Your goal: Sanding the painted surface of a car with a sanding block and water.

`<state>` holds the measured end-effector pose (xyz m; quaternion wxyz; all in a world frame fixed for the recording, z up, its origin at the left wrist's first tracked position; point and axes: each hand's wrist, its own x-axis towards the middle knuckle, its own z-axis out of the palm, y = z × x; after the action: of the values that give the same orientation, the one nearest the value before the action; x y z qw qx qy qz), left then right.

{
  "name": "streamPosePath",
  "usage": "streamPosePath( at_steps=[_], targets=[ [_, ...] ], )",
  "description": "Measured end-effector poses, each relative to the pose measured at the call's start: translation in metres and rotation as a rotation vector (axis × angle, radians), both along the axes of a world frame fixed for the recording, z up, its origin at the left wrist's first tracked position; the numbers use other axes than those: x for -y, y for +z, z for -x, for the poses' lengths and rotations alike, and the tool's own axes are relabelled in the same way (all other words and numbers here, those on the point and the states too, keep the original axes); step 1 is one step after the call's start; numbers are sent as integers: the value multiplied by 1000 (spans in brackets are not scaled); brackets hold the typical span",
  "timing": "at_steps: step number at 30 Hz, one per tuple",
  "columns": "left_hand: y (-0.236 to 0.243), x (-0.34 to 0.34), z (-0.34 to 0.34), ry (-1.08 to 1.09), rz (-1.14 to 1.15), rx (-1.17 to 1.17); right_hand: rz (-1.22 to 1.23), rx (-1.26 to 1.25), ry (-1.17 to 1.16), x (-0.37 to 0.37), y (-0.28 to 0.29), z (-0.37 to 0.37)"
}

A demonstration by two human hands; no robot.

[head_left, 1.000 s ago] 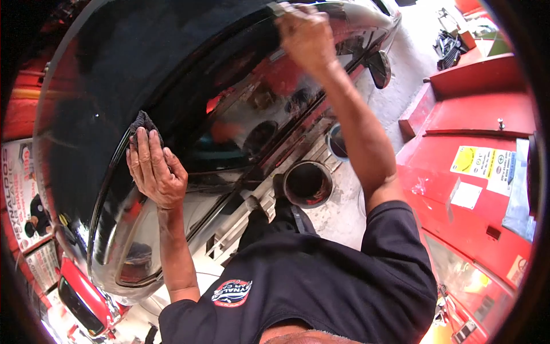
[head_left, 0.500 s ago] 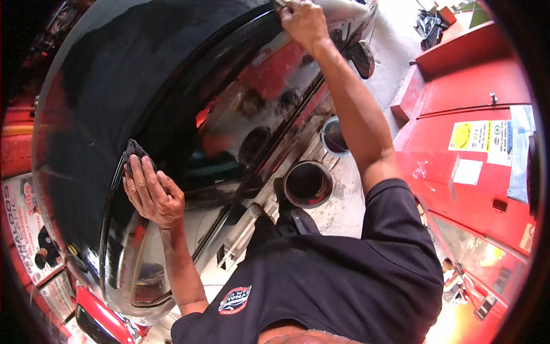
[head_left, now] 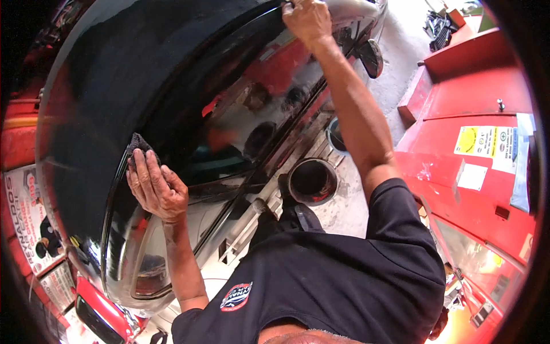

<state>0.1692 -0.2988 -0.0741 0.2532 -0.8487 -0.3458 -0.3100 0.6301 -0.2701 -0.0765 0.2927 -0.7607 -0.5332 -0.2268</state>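
Observation:
A black car with a glossy roof fills the left and middle. My left hand presses a dark, crumpled cloth to the roof's edge, close to the black trim strip and above the rear side window. Its fingers lie together over the cloth. Far off at the upper edge, my right hand is curled at the front end of the same roof line. What its fingers hold, if anything, is cut off by the picture's edge. Between my hands runs the dark side window.
A door mirror sticks out beyond my right forearm. On the floor by my feet stand a round dark bucket and a second bucket. Red cabinets line the right side. Another red vehicle shows at lower left.
The whole view has shifted slightly. Both hands keep nearly the same places on the car. A pale bit seen at my right fingertips earlier is no longer visible.

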Motion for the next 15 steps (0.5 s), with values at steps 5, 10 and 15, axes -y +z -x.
streamPosePath(
  at_steps=[5, 10, 15],
  targets=[
    [-2, 1, 11, 21, 12, -12, -198, -65, 237, 2, 16, 158],
    [0, -1, 8, 7, 1, 3, -58, -241, 62, 3, 15, 19],
    [0, -3, 2, -4, -4, 0, 142, 22, -88, -5, -4, 38]
  ],
)
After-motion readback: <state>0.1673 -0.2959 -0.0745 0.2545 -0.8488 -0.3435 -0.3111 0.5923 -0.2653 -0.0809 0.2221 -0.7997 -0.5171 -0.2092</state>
